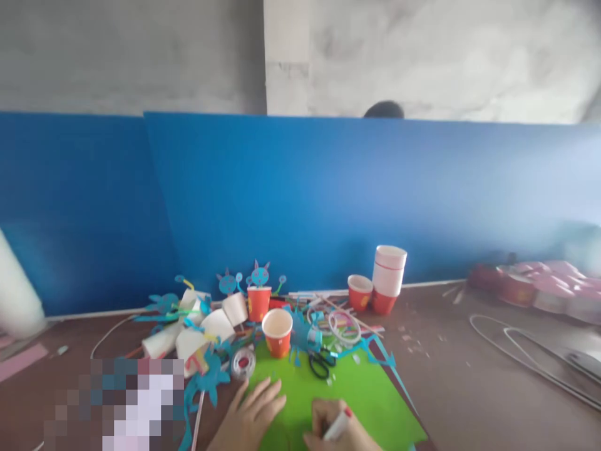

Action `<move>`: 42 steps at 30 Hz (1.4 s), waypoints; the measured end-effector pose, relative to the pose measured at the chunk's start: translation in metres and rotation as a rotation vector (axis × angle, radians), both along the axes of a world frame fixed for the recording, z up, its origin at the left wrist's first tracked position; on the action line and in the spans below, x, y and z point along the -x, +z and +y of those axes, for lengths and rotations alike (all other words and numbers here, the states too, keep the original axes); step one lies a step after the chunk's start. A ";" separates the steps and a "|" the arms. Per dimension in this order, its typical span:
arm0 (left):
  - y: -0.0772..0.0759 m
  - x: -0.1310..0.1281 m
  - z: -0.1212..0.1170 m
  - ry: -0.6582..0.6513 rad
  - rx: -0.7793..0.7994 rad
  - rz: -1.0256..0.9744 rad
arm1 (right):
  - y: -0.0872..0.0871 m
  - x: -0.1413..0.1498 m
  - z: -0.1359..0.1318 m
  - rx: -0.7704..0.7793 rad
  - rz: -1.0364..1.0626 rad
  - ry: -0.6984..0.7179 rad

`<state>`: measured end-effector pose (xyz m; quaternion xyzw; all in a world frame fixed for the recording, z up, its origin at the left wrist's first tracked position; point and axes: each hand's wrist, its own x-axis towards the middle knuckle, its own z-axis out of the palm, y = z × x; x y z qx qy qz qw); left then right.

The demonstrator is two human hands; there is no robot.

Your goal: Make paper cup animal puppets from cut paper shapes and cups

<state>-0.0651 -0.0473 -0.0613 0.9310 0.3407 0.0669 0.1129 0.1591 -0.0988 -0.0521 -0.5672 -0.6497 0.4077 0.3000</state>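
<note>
A bright green sheet of paper lies on the brown table in front of me. My left hand rests flat across its left edge, fingers spread and holding nothing. Closed around a white marker with a red end, my right hand is low over the sheet; the marker's tip is hidden by the fingers. Black-handled scissors lie on the sheet's far part. Just beyond my left fingertips is a roll of clear tape. An upright red paper cup stands at the sheet's far edge.
White and red paper cups and blue paper cutouts pile up at left. Another red cup stands beside stacked cups. A blue partition closes the back. Cables and pink-topped cups lie right.
</note>
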 end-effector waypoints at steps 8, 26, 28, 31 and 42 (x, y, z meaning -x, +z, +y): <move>0.040 -0.004 -0.030 0.080 0.116 -0.058 | 0.011 0.005 -0.010 0.045 0.092 0.004; 0.037 -0.003 -0.030 0.083 0.141 -0.066 | 0.010 0.006 -0.008 0.012 0.078 -0.079; 0.037 -0.004 -0.030 0.079 0.144 -0.062 | 0.010 0.006 -0.007 0.012 0.078 -0.084; 0.037 -0.004 -0.030 0.079 0.148 -0.056 | 0.010 0.006 -0.007 0.019 0.083 -0.092; 0.034 -0.002 -0.032 0.076 0.143 -0.062 | 0.010 0.006 -0.008 0.004 0.099 -0.119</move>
